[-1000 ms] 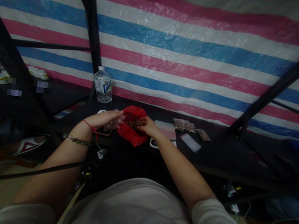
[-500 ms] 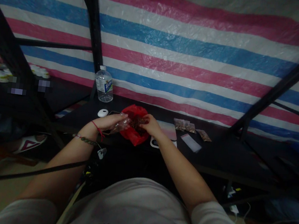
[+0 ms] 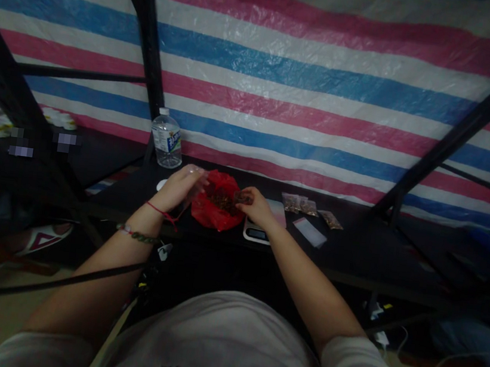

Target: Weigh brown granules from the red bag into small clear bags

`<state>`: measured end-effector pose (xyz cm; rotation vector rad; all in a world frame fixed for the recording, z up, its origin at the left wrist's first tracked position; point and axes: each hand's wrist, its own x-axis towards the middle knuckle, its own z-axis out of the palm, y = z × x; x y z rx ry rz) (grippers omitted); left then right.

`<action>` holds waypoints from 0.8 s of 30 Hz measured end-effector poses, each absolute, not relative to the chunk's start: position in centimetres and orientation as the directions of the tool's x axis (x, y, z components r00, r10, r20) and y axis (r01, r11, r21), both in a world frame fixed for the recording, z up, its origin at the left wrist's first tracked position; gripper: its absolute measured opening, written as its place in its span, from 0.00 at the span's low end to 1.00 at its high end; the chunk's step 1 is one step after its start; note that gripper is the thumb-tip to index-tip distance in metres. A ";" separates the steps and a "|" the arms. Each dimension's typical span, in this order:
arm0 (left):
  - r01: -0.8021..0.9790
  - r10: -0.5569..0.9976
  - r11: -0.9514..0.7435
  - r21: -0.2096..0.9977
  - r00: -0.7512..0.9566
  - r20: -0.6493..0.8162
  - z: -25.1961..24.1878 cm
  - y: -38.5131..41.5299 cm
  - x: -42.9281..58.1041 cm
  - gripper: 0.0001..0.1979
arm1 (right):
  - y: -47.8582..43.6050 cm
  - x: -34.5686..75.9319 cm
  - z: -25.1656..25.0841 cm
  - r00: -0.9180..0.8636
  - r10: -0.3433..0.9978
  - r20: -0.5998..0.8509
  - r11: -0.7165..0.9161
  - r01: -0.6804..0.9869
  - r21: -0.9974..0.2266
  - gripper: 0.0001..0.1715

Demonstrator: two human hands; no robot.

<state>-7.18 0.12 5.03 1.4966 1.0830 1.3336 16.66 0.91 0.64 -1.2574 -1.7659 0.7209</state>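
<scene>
A red plastic bag (image 3: 212, 218) lies open on the black table, with small brown pieces (image 3: 224, 203) inside. At the bag's left edge is my left hand (image 3: 185, 184), its fingers apart and slightly blurred, holding nothing that I can see. My right hand (image 3: 255, 204) is at the bag's right side, its fingers pinched on a small clear packet (image 3: 242, 197) with brown contents. Under my right wrist sits a white scale (image 3: 257, 234) with a dark display. Filled small packets (image 3: 299, 204) and a flat translucent bag (image 3: 309, 232) lie to the right.
A clear plastic bottle (image 3: 167, 140) stands behind my left hand. A white round object (image 3: 161, 185) is partly hidden by that hand. Black metal posts (image 3: 149, 56) rise at both sides before a striped sheet (image 3: 288, 63). White containers (image 3: 59, 119) stand far left.
My left hand has lifted off the red bag, and the clear plastic at its fingers is no longer seen there. My right hand has drawn slightly right with a small packet, uncovering the scale's display.
</scene>
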 end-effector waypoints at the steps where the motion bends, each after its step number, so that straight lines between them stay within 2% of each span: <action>1: 0.050 0.945 -0.327 0.944 0.035 0.326 5.5 -0.2 -6.8 0.17 | 0.8 17.0 0.6 -0.146 0.949 0.278 0.314 0.474 -0.823 0.23; 3: -0.013 0.915 -0.403 0.915 0.025 0.404 6.1 -0.9 -5.9 0.16 | 0.6 18.0 0.4 -0.113 0.958 0.262 0.283 0.499 -0.819 0.23; 6: -0.034 0.884 -0.462 0.886 0.071 0.463 6.2 -1.7 -4.4 0.15 | 0.5 20.3 -0.1 -0.064 0.937 0.344 0.320 0.549 -0.772 0.23; 10: 0.116 0.867 -0.496 0.860 0.122 0.483 4.9 -1.9 -2.6 0.18 | 0.7 24.2 -1.3 -0.002 0.879 0.477 0.343 0.699 -0.628 0.21; 14: 0.257 0.823 -0.567 0.782 0.217 0.525 4.0 -2.2 -1.4 0.19 | 0.7 26.4 -2.6 0.087 0.893 0.442 0.197 0.807 -0.557 0.21; 16: 0.300 0.812 -0.581 0.756 0.282 0.512 3.9 -2.6 -1.0 0.19 | 0.6 26.6 -2.6 0.106 0.896 0.430 0.165 0.822 -0.546 0.24; 18: 0.343 0.806 -0.589 0.732 0.322 0.497 4.2 -3.1 -0.7 0.19 | 0.2 26.5 -1.8 0.114 0.875 0.471 0.186 0.818 -0.544 0.29; 20: 0.400 0.800 -0.599 0.694 0.343 0.493 4.6 -3.6 -0.5 0.19 | -0.6 26.0 -0.3 0.110 0.837 0.536 0.261 0.780 -0.568 0.29; 22: 0.468 0.781 -0.625 0.625 0.371 0.503 5.0 -3.9 -0.1 0.19 | -1.9 25.3 1.6 0.078 0.820 0.567 0.369 0.685 -0.628 0.22; 24: 0.530 0.745 -0.664 0.527 0.414 0.523 5.4 -4.2 0.6 0.20 | -3.5 24.3 3.2 -0.005 0.847 0.531 0.453 0.529 -0.718 0.16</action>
